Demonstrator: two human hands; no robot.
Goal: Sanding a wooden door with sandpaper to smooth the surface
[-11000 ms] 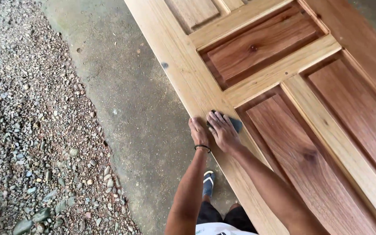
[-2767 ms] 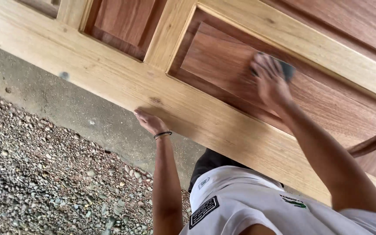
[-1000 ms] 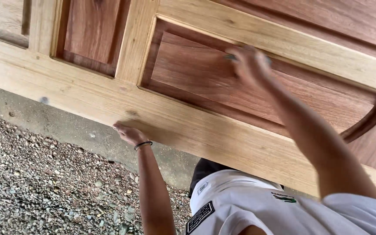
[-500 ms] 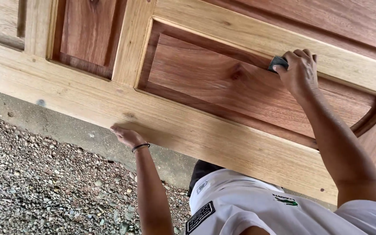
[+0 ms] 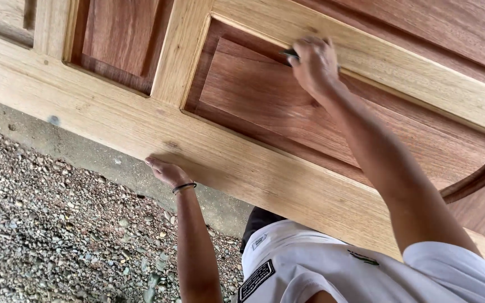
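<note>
Since half a second ago, right hand [image 5: 314, 64] has slid left along the top edge of the red-brown panel [image 5: 276, 106], toward its upper corner. Its fingers are clamped on a small dark pad [image 5: 290, 54], mostly hidden under them, pressed into the groove where panel meets the pale rail [image 5: 399, 67]. Left hand [image 5: 166, 171] lies against the door's lower edge, fingers extended flat and together, holding nothing, apparently bracing the door [image 5: 242, 163] so it stays put under the rubbing. A thin dark band circles that wrist. Below, gravel [image 5: 46, 230] and a concrete strip [image 5: 102, 163] show. White shirt [image 5: 332, 269] fills the bottom.
</note>
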